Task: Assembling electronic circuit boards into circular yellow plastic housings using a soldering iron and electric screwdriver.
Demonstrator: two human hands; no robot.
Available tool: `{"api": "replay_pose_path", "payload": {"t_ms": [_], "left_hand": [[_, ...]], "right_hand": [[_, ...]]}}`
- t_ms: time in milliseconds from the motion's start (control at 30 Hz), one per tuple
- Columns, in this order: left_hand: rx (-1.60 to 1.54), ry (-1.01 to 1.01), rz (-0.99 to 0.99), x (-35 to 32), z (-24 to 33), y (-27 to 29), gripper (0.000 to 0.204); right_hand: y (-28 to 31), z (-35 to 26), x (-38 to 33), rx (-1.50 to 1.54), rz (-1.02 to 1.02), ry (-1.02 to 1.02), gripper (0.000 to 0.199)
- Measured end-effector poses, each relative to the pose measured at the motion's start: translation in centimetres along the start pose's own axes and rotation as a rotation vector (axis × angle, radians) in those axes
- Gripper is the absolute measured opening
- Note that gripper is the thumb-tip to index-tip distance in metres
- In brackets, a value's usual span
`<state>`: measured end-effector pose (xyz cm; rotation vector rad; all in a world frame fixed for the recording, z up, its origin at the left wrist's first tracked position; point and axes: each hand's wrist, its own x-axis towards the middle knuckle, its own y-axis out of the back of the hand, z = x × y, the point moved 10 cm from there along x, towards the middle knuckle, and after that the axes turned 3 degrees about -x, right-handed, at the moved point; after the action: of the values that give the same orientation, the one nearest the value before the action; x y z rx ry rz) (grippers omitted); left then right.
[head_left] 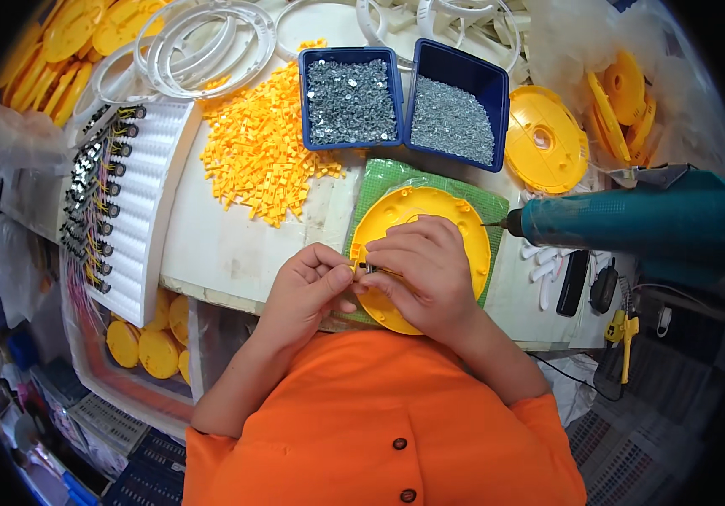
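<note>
left hand (307,282), right hand (417,266): both pinch small part (368,269) | axis left-right (over yellow disc (463,232))

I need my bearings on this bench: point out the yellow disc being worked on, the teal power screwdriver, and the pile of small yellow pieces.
yellow disc (413,215): head view, on its bare upper face.
teal power screwdriver (624,221): head view, mid-body.
pile of small yellow pieces (261,152): head view, centre of the heap.

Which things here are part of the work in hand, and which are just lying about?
In hand: left hand; right hand; small part pinched between them; yellow disc; green mat.

Lying about: yellow clips; two screw bins; power screwdriver; white rings; wired tray; spare disc.
</note>
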<state>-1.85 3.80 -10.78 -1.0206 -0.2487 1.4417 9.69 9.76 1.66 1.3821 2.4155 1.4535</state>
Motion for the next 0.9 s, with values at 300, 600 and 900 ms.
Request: {"api": "replay_pose_path", "payload": {"t_ms": [300,600,900], "left_hand": [[-0.099,0.005,0.074,0.3,-1.0,0.2,0.016],[0.133,-0.036,0.132,-0.7,-0.4,0.0,0.013],[1.380,-0.991,-0.133,-4.4,7.1,-8.7,0.025]], "right_hand": [[0.0,-0.1,-0.4,0.013,0.040,0.010,0.026],[-0.1,-0.5,-0.5,-0.066,0.032,0.050,0.022],[-1.6,2.1,-0.3,0.248,-0.236,-0.211,0.034]]}}
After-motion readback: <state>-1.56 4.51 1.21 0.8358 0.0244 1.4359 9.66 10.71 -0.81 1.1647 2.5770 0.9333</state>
